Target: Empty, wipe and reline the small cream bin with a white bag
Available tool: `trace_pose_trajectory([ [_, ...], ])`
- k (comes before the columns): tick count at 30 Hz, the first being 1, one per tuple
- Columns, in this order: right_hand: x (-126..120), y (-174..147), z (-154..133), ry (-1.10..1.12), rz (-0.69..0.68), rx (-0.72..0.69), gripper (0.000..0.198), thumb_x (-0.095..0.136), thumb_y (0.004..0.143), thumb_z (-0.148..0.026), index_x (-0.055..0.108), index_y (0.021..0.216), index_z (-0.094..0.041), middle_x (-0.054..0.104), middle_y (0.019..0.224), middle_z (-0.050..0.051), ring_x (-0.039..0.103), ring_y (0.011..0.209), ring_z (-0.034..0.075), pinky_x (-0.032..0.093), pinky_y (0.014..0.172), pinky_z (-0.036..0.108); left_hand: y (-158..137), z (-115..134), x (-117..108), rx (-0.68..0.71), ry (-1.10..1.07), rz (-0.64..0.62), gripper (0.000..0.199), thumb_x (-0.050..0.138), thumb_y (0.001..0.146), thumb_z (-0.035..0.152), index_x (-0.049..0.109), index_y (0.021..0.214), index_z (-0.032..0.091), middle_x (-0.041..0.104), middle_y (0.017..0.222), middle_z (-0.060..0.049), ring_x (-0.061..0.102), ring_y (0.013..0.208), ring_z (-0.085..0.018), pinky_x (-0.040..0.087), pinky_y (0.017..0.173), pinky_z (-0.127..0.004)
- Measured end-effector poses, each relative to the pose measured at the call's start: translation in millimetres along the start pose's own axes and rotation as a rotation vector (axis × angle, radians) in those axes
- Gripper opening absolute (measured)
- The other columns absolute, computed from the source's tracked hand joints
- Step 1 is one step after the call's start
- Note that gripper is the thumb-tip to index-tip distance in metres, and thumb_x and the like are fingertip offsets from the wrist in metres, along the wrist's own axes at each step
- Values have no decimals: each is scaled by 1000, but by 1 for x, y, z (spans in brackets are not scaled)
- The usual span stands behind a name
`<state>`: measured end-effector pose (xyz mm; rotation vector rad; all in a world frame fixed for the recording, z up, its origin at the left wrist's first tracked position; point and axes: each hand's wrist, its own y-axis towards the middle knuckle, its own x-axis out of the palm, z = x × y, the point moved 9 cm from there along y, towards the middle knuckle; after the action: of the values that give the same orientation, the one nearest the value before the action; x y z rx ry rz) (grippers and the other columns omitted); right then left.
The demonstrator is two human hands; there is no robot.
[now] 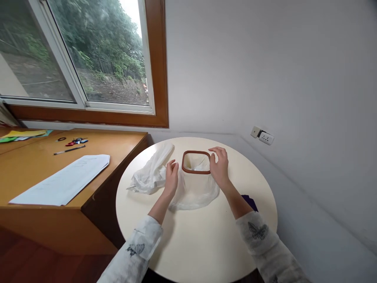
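Note:
A small bin with a brown rounded-rectangular rim stands on the round table. A thin translucent plastic bag hangs around its pale body, with its lower edge spread on the tabletop; part of it also shows inside the opening. My left hand is just left of the rim, fingers loosely bent and apart, holding nothing. Against or very close to the rim's right side is my right hand, its fingers spread and curved; whether it touches cannot be made out. Left of my left hand lies a crumpled white plastic bag.
The cream round table sits by the wall. A dark purple item lies partly behind my right forearm. On the wooden desk at left are paper sheets, a pen and small scissors-like items. A wall socket is at right.

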<state>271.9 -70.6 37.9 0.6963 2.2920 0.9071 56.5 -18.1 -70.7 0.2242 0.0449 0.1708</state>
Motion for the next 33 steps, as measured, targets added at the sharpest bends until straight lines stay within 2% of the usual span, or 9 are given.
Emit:
trace_pose_trajectory([
  [3,-2,-28,-28,-153,-84,-196,27,39,87,-20,60,105,-21,55,109,9,49,106,20,37,94,39,-22,-11,-19,19,84,25,23,46,80,33,54,94,17,58,101,-8,54,100,-21,40,92,-37],
  [5,5,-49,-34,-257,-179,-264,29,42,88,-23,57,113,-23,51,119,9,46,113,22,34,97,41,-37,-20,-29,21,134,26,17,48,77,30,55,87,18,58,94,-7,55,93,-21,42,86,-36],
  [8,18,-72,-29,-370,-283,-278,35,43,88,-26,51,122,-23,42,132,11,33,127,26,31,101,47,-57,-32,-36,4,193,8,14,45,76,26,55,82,17,58,86,-5,55,83,-19,44,76,-32],
  [10,25,-80,-22,-405,-306,-265,37,42,88,-25,49,125,-22,37,136,12,26,132,28,30,102,49,-66,-38,-37,-2,231,-14,13,44,74,22,55,79,17,57,81,-4,54,77,-18,43,72,-30],
  [17,37,-83,-14,-397,-255,-236,39,45,86,-23,46,125,-20,37,132,14,15,136,32,35,100,52,-74,-39,-30,59,343,-86,16,42,70,14,57,72,18,55,77,-2,52,71,-16,41,66,-27],
  [24,47,-81,-8,-353,-295,-143,42,48,83,-21,44,125,-21,33,132,16,41,120,30,48,86,46,-77,-36,-22,84,416,-158,18,40,70,11,56,71,18,54,78,-2,51,68,-15,40,63,-26],
  [28,52,-78,-4,-356,-321,-110,43,47,84,-22,43,126,-22,33,132,16,45,116,29,53,77,43,-79,-35,-19,76,449,-195,18,39,71,10,55,72,18,54,80,-2,52,67,-14,40,62,-26],
  [33,60,-73,-2,-352,-322,-109,43,48,84,-23,43,126,-23,33,132,16,48,111,28,53,75,43,-80,-34,-17,69,483,-212,19,38,71,10,55,71,19,54,82,-3,54,70,-15,41,63,-27],
])
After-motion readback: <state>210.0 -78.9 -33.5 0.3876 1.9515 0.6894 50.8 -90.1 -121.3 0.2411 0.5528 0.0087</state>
